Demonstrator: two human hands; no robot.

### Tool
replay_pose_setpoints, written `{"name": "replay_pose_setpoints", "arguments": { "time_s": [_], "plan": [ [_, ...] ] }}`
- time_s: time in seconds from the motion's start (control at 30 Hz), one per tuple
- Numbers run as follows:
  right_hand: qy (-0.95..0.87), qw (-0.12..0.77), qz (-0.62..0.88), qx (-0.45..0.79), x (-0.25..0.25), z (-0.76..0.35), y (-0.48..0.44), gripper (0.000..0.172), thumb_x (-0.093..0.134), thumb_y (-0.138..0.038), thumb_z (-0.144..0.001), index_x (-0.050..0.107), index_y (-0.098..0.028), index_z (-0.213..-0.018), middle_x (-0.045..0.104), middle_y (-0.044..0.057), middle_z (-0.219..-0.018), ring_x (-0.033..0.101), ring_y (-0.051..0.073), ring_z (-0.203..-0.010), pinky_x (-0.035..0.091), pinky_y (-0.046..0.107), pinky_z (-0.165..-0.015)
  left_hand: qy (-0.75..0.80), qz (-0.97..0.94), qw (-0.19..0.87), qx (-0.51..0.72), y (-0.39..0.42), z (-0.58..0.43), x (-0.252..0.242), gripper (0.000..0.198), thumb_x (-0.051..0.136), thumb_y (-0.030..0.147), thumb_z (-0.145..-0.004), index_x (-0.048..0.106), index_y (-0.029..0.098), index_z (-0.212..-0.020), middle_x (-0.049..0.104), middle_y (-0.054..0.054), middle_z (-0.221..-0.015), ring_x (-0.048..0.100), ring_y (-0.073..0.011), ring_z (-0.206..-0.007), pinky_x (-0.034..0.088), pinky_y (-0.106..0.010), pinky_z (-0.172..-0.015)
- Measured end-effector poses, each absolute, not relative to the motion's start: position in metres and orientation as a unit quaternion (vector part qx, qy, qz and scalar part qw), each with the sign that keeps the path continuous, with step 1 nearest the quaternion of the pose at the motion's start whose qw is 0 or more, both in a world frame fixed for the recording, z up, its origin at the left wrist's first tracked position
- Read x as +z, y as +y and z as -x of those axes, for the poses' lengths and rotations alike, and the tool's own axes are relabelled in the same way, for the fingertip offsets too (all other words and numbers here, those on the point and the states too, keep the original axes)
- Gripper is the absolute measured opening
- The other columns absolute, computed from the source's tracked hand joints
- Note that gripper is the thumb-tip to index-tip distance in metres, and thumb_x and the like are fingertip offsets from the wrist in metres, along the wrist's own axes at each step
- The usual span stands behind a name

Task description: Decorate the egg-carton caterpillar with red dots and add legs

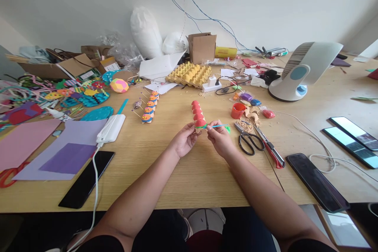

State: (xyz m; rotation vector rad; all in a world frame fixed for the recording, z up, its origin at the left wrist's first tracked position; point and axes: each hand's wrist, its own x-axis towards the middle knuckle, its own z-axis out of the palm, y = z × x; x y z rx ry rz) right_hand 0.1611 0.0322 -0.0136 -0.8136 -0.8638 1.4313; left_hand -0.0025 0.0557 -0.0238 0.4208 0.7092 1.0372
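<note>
A strip of egg-carton cups (200,120) with red domed tops stands in front of me, its near end between my hands. A green band crosses the nearest cup below the red. My left hand (186,140) is closed, its fingertips pinching the left side of that cup. My right hand (220,139) is closed at the cup's right side, on a thin blue strip (217,126) that runs against the cup and out to the right. A small bright green piece (227,128) shows just beyond the right hand; whether it touches the strip is unclear.
A decorated orange-and-blue egg-carton strip (149,108) with pins stands left. Black-handled scissors (249,141), a red utility knife (273,151) and a red cup (238,111) lie right. Phones (317,181), a power bank (111,128), purple sheets (66,158), egg trays (190,74) and a fan (301,73) surround these.
</note>
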Motion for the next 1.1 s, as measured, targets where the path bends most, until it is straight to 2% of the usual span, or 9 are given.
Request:
{"name": "replay_pose_setpoints", "arguments": {
  "time_s": [0.6,1.1],
  "plan": [
    [-0.398,0.6,0.385,0.577,-0.0192,-0.1603,0.034,0.04,0.085,-0.049,-0.07,0.057,-0.023,-0.081,0.051,-0.006,-0.068,0.034,0.008,-0.052,0.024,0.025,-0.05,0.332,-0.203,0.791,0.471,0.0522,0.0008,-0.0189,0.016,0.069,0.009,-0.088,0.065,0.018,-0.101,0.072,0.0,-0.083,0.073,-0.0087,-0.072,0.053,-0.009,-0.053],
    [-0.393,0.604,0.373,0.585,-0.0184,-0.161,0.0334,0.037,0.085,-0.046,-0.072,0.057,-0.023,-0.081,0.05,-0.007,-0.066,0.033,0.008,-0.052,0.023,0.025,-0.05,0.333,-0.194,0.792,0.474,0.0535,0.0017,-0.0217,0.018,0.07,0.009,-0.087,0.065,0.018,-0.101,0.07,0.002,-0.076,0.074,-0.0097,-0.072,0.053,-0.01,-0.053]
  ]
}}
